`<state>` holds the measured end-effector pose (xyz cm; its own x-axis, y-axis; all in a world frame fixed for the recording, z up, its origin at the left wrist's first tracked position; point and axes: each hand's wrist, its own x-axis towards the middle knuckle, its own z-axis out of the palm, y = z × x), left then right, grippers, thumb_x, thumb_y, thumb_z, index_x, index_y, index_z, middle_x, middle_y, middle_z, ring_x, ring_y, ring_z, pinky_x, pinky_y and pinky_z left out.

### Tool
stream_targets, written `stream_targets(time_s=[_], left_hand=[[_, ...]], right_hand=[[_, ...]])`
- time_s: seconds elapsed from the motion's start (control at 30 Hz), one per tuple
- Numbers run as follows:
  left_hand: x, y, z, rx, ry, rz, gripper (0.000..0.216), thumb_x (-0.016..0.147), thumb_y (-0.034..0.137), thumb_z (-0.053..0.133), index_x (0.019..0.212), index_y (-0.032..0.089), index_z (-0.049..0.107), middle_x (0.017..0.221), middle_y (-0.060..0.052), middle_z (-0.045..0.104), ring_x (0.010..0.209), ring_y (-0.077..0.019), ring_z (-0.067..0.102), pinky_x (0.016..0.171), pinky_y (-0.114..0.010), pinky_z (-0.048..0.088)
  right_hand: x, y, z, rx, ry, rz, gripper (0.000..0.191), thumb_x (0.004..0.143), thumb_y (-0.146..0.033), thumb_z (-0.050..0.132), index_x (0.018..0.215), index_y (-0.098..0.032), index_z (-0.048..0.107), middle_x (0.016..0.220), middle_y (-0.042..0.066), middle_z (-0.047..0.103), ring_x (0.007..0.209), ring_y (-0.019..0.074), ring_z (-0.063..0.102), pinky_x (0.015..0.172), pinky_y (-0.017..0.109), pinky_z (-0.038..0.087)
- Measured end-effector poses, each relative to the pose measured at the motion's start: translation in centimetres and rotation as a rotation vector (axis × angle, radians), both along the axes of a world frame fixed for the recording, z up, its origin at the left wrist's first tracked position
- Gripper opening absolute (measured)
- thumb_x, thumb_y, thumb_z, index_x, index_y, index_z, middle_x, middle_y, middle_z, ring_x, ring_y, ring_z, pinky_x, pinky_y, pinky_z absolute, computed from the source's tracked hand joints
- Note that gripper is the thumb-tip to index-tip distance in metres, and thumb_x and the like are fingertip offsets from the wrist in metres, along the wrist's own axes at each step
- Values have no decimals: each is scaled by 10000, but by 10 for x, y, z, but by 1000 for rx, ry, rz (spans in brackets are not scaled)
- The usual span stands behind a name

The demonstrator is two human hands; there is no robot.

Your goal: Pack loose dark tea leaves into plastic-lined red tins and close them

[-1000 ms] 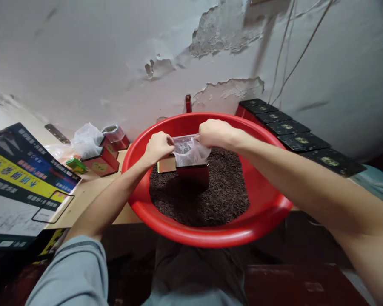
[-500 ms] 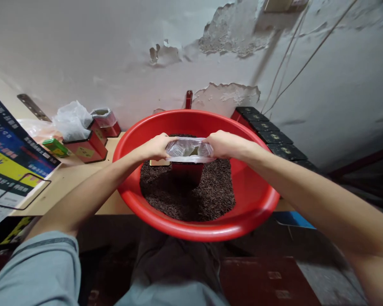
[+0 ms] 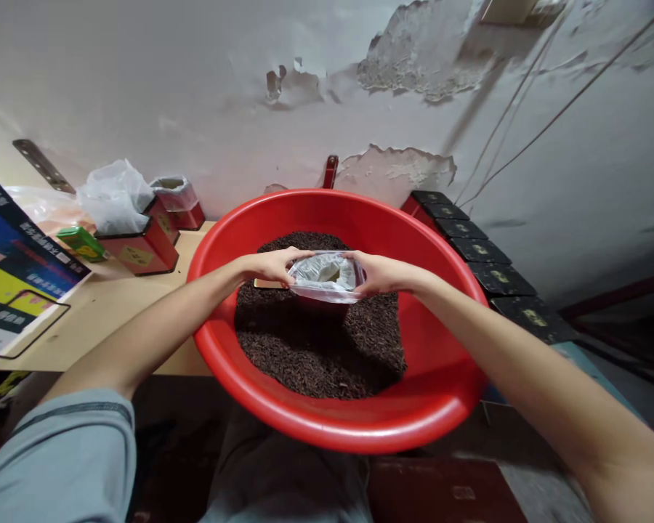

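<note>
Your left hand (image 3: 275,266) and right hand (image 3: 378,273) face each other, forearms angled inward; each grip is clamped on one end of the clear plastic bag (image 3: 327,270). The bag lines a red tin (image 3: 327,311), its mouth spread over the rim, inside the red basin (image 3: 354,436), amid dark loose leaves (image 3: 299,363). On the counter (image 3: 125,312) to your left, a printed carton (image 3: 19,269) carries Chinese characters too blurred to read surely; near it, a red box (image 3: 163,250) bears a yellow label. Black-topped tins (image 3: 479,250) line up on your right.
</note>
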<state>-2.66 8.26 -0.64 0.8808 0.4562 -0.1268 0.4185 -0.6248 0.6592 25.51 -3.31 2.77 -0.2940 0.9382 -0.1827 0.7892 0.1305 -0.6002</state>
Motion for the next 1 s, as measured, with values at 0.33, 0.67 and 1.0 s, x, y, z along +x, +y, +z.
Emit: stream_targets(time_s=[0.33,0.67,1.0], left_hand=[[4,-20,-20,-706,-277,252,988,560,157,763,1515,223,521,1415,-115,665,1298,-288,619,1016,-387,547],[11,-33,-16,-836,-100,574,739,593,12,689,1298,230,645,1143,-45,743,923,-192,735,858,-379,643],[14,-35,6,-560,-376,744,43,880,133,714,908,109,735,797,-30,707,628,-132,660,608,-290,612]], right_hand=[[22,9,-52,-110,310,128,1138,597,-481,974,1548,-170,431,1495,172,603,1381,366,587,1212,502,473],[21,0,-90,51,335,91,1208,615,-512,945,1585,-200,297,1576,189,444,1519,382,428,1305,542,317],[-18,-11,-50,145,493,240,834,635,-311,919,1398,-217,595,1394,102,680,1312,320,644,1219,451,471]])
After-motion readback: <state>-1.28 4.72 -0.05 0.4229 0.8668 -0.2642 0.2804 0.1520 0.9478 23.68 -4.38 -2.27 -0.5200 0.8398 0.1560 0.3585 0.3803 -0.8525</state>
